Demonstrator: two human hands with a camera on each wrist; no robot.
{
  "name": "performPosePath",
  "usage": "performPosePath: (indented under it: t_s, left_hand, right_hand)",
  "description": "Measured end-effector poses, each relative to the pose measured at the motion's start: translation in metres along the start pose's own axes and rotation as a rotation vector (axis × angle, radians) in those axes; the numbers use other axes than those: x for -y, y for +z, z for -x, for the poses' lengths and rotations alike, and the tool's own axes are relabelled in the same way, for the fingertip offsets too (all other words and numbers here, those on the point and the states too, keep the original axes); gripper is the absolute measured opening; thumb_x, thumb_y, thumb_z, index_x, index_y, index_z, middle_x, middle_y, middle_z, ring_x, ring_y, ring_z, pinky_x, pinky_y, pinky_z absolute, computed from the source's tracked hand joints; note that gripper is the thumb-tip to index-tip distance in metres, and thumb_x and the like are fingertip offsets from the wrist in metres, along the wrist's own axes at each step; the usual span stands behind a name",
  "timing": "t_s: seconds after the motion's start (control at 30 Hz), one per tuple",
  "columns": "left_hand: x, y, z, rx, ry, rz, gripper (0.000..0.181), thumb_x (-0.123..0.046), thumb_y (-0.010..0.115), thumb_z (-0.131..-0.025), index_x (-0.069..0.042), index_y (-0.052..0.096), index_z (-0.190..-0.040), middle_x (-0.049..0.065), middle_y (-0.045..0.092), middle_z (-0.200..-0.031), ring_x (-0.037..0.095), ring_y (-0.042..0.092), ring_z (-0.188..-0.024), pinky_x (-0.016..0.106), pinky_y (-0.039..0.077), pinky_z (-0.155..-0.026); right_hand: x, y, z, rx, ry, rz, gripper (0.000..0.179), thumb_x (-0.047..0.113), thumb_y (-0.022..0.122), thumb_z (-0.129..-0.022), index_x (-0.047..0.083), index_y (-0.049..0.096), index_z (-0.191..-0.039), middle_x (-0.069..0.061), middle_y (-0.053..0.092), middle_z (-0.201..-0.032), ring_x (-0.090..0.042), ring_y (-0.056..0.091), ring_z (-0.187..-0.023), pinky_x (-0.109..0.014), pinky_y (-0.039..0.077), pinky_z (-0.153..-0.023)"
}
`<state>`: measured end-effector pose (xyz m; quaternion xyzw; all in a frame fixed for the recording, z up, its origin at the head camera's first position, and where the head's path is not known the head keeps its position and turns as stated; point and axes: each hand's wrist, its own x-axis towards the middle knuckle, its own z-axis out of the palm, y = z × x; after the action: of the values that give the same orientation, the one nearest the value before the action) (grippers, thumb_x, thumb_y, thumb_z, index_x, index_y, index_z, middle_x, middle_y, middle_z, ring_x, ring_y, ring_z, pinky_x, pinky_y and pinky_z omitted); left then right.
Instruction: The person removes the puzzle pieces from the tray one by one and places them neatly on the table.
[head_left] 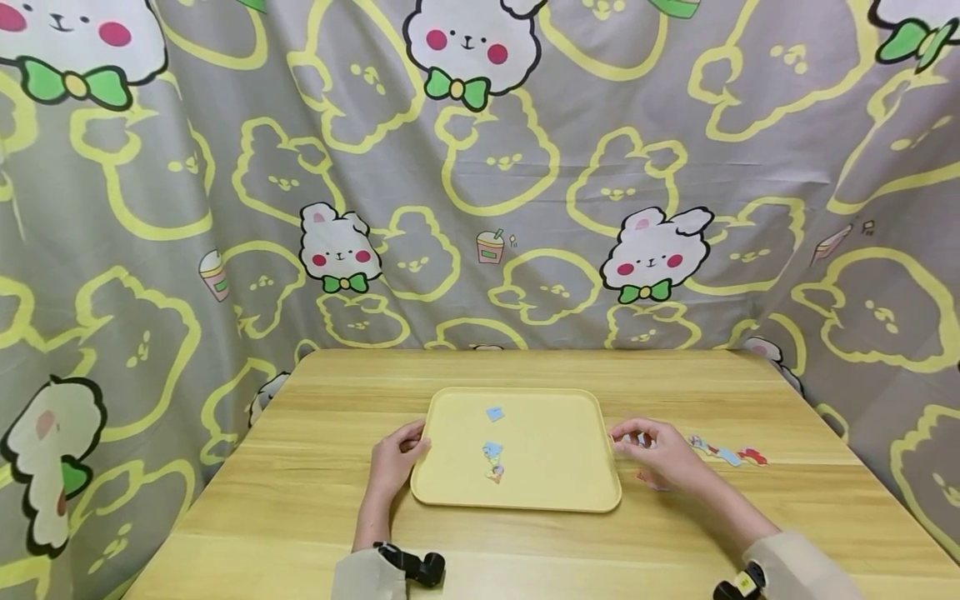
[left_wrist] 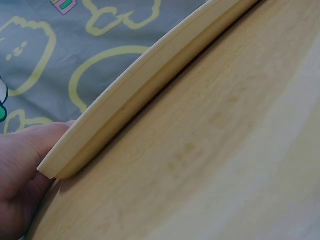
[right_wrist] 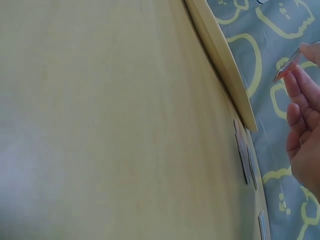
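Observation:
A yellow tray lies on the wooden table, with a light blue puzzle piece near its far side. Closer to the front of the tray is a small column of puzzle pieces. My left hand grips the tray's left rim; in the left wrist view its fingers are partly hidden behind the tray wall. Just off the tray's right side, my right hand pinches a thin puzzle piece between thumb and fingers, clearest in the right wrist view.
More loose puzzle pieces lie on the table right of the tray, some partly hidden by the right hand. A patterned grey curtain hangs behind and at both sides of the table.

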<state>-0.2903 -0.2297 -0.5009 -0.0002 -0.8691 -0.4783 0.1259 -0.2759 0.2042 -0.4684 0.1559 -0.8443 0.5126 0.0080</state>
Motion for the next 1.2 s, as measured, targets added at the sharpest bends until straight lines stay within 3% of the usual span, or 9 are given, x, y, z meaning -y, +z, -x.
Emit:
performPosePath:
  t_s: [0.3, 0.63, 0.93, 1.2]
  left_hand:
    - [0.001, 0.0, 0.0, 0.007, -0.001, -0.005, 0.037, -0.012, 0.072, -0.088, -0.006, 0.068, -0.124, 0.015, 0.073, -0.112, 0.026, 0.07, -0.101, 0.016, 0.054, -0.08]
    - [0.0, 0.001, -0.001, -0.005, 0.002, -0.02, 0.037, -0.012, 0.073, -0.087, -0.006, 0.068, -0.123, 0.014, 0.074, -0.111, 0.026, 0.07, -0.099, 0.021, 0.057, -0.083]
    - [0.0, 0.0, 0.001, -0.011, 0.018, -0.029, 0.036, -0.012, 0.073, -0.087, -0.004, 0.069, -0.122, 0.016, 0.074, -0.108, 0.026, 0.071, -0.097, 0.02, 0.057, -0.081]
    - [-0.002, 0.0, 0.0, 0.006, -0.01, -0.026, 0.037, -0.013, 0.072, -0.088, -0.006, 0.068, -0.124, 0.014, 0.074, -0.11, 0.025, 0.07, -0.1, 0.015, 0.054, -0.081]
  right_hand:
    - [-0.007, -0.012, 0.013, 0.018, -0.013, 0.032, 0.024, 0.02, 0.068, -0.092, 0.003, 0.067, -0.108, 0.003, 0.064, -0.107, -0.006, 0.048, -0.08, -0.022, 0.042, -0.066]
    - [-0.015, -0.028, 0.026, -0.007, 0.001, 0.042, 0.02, 0.015, 0.066, -0.093, 0.003, 0.068, -0.108, 0.015, 0.064, -0.096, -0.007, 0.045, -0.071, -0.025, 0.041, -0.058]
    - [-0.021, -0.037, 0.036, -0.047, -0.012, 0.06, 0.021, 0.017, 0.069, -0.091, 0.002, 0.069, -0.106, 0.009, 0.056, -0.083, -0.006, 0.044, -0.068, -0.026, 0.038, -0.055]
    - [-0.024, -0.048, 0.044, -0.07, 0.01, 0.131, 0.019, 0.019, 0.07, -0.091, 0.007, 0.071, -0.105, 0.006, 0.063, -0.101, 0.0, 0.046, -0.079, -0.019, 0.039, -0.064]
